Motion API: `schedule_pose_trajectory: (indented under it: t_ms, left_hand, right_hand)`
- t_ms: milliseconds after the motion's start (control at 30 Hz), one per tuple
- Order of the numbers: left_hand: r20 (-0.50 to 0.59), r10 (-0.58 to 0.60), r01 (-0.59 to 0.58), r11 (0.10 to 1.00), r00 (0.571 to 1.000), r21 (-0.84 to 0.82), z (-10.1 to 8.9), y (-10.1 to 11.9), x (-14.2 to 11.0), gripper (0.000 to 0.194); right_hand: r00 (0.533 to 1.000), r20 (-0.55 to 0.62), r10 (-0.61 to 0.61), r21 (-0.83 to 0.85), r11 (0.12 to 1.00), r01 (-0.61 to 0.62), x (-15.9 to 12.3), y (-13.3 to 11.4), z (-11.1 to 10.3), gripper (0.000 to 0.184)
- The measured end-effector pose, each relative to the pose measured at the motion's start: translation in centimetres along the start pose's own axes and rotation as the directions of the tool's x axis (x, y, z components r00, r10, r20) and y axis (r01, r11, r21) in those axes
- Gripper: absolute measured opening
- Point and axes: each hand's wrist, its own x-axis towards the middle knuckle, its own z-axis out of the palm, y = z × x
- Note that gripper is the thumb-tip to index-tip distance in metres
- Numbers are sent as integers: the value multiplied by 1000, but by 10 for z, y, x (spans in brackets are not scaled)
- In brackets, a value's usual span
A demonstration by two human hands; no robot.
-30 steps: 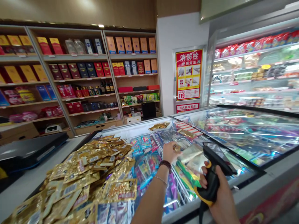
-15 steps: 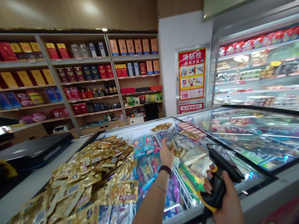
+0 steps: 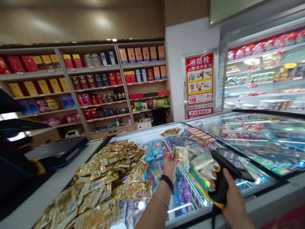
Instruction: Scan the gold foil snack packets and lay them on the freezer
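My left hand (image 3: 170, 165), with a dark beaded bracelet on its wrist, pinches a small gold foil packet (image 3: 181, 154) by its left end above the chest freezer. In my right hand (image 3: 232, 197) is a black and yellow barcode scanner (image 3: 221, 184), its handle wrapped by the fingers and its head tilted to the upper left. A big heap of gold foil packets (image 3: 105, 171) lies to the left of my left hand, on the freezer glass. A few more gold packets (image 3: 170, 131) lie farther back, and another packet (image 3: 199, 139) rests beyond the scanner.
Wire baskets (image 3: 188, 181) of colourful wrapped goods sit inside the freezer (image 3: 262, 190). A dark flat device (image 3: 57, 152) rests on the counter at left. Behind stand shelves (image 3: 100, 86) of boxes, a red poster (image 3: 199, 79) and a lit display fridge (image 3: 264, 70).
The packet in my left hand is now raised and turned, its broad pale face showing. The scanner has shifted slightly, and the view has swung a little to the left.
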Motion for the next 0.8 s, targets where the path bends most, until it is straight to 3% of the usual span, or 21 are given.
schedule_pose_trajectory:
  t_ms: [200,400,533,667,800]
  left_hand:
    - [-85,-26,18,995,996,-96,0,19,-14,28]
    - [-121,-107,70,958,987,-277,7,36,-20,13]
    - [-61,-129,98,925,990,-367,3,42,-29,14]
    - [27,-150,146,885,988,-441,-10,51,-39,27]
    - [80,-136,157,891,987,-426,-21,68,-49,38]
  right_hand:
    - [996,22,-87,-155,984,89,-24,-1,17,78]
    - [969,213,-129,-357,912,200,-55,14,35,76]
    - [937,312,-159,-492,816,303,-69,25,43,71]
    - [896,430,-113,-622,683,384,-80,25,44,68]
    - [886,430,-174,-643,630,436,-96,25,47,62]
